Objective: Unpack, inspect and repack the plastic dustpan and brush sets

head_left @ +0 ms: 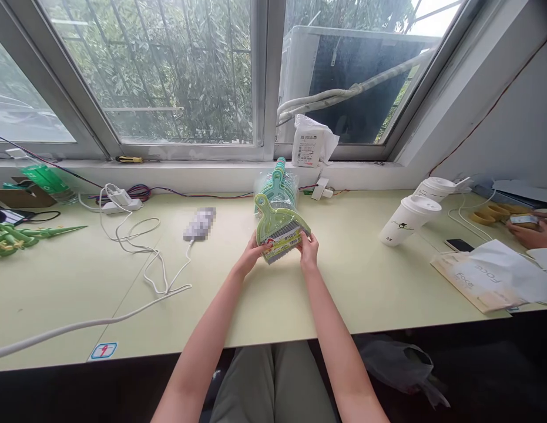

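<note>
A light green dustpan and brush set in clear wrap is held tilted above the table, its handle pointing up and to the left. My left hand grips its lower left edge, thumb on the front. On the opposite edge, my right hand has closed round the right corner. Grey bristles and a printed yellow label show between the hands. Just behind stands a row of teal dustpan sets, also wrapped, against the window ledge; the green set partly hides them.
A white cable loops across the left side, near a pixelated object. White cups and a paper bag lie to the right. Another person's hand is at the far right. A tissue pack sits on the ledge.
</note>
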A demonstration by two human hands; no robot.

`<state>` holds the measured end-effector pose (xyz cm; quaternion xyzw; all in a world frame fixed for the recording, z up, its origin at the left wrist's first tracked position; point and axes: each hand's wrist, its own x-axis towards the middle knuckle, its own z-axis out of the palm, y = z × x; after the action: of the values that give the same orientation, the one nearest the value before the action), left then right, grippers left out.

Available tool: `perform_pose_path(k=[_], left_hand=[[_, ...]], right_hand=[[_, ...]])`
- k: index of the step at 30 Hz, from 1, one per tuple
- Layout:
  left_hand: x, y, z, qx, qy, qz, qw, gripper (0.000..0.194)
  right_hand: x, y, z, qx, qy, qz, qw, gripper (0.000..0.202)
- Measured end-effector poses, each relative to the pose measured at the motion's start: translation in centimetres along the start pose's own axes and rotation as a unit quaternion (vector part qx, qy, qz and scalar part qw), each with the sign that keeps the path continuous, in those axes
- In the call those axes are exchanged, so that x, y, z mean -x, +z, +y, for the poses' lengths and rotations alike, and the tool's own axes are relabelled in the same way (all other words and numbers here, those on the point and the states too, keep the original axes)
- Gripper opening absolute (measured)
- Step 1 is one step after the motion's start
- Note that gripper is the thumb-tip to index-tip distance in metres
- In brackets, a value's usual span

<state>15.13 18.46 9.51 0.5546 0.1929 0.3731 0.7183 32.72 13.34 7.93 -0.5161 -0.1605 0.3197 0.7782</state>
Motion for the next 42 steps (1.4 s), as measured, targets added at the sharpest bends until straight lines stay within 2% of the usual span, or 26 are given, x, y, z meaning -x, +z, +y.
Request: perform_pose_path(k=[3, 7, 9, 11, 13, 15, 16, 19, 21, 23, 27, 31, 34, 36, 38, 40, 42], left_hand=[[-0.1, -0.2, 0.1, 0.002, 0.000, 0.006, 1.000, 0.080], [-0.1, -1.0, 0.4, -0.002, 0.003, 0.042, 0.999, 0.078], [0.2, -1.3, 0.5, -0.026, -0.028, 0.053, 0.998, 0.074], [0.6, -1.3, 0.4, -0.055, -0.094, 0.015, 0.994, 0.069], [0.9, -0.9, 0.1, -0.055, -0.148, -0.068, 0.985, 0.063], [0.8, -0.3, -0.2, -0.020, -0.149, -0.115, 0.982, 0.058], [0.6, 0.0, -0.4, 0.000, -0.131, -0.107, 0.986, 0.055], [-0.1, 0.2, -0.9, 0.028, -0.066, -0.018, 0.997, 0.052], [-0.3, 0.0, -0.9, 0.025, -0.049, 0.025, 0.998, 0.053], [-0.2, -0.2, -0.8, 0.012, -0.057, 0.029, 0.998, 0.055], [0.2, -0.1, -0.7, -0.018, -0.068, -0.006, 0.997, 0.058], [0.1, 0.0, -0.6, -0.016, -0.073, 0.017, 0.997, 0.060], [-0.3, -0.8, -0.4, 0.008, -0.089, 0.034, 0.995, 0.057], [-0.6, -1.7, -0.1, 0.039, -0.101, 0.073, 0.991, 0.054], [-0.7, -2.8, 0.2, 0.079, -0.106, 0.122, 0.984, 0.049], [-0.8, -3.8, 0.4, 0.106, -0.113, 0.152, 0.976, 0.043], [-0.7, -4.5, 0.7, 0.108, -0.132, 0.157, 0.973, 0.037]], right_hand=[[0.3, 0.2, -0.1, -0.017, 0.003, -0.025, 1.000, 0.041], [1.0, 0.7, 0.1, -0.037, 0.042, -0.180, 0.982, 0.043], [1.3, 0.9, 0.4, -0.018, 0.050, -0.212, 0.976, 0.044], [1.3, 1.0, 0.8, -0.015, 0.038, -0.190, 0.981, 0.043], [1.0, 0.9, 1.0, -0.038, 0.022, -0.158, 0.986, 0.042], [0.8, 0.7, 1.0, -0.065, 0.014, -0.144, 0.987, 0.041], [0.8, 0.6, 0.9, -0.072, 0.013, -0.140, 0.987, 0.041], [0.7, 0.5, 0.7, -0.064, 0.031, -0.142, 0.987, 0.041], [0.8, 0.5, 0.7, -0.051, 0.051, -0.151, 0.986, 0.040], [0.7, 0.5, 0.7, -0.045, 0.060, -0.157, 0.985, 0.039], [0.3, 0.2, 0.7, -0.038, 0.057, -0.157, 0.985, 0.037], [0.2, 0.0, 0.3, 0.017, 0.087, -0.151, 0.985, 0.032], [0.2, -0.3, -0.4, 0.097, 0.110, -0.170, 0.974, 0.029], [0.4, -0.6, -1.0, 0.155, 0.055, -0.143, 0.976, 0.030], [0.7, -0.8, -1.5, 0.225, -0.083, -0.102, 0.965, 0.026], [1.1, -0.7, -1.9, 0.307, -0.231, -0.109, 0.917, 0.032], [1.5, -0.4, -2.1, 0.375, -0.312, -0.162, 0.858, 0.041]])
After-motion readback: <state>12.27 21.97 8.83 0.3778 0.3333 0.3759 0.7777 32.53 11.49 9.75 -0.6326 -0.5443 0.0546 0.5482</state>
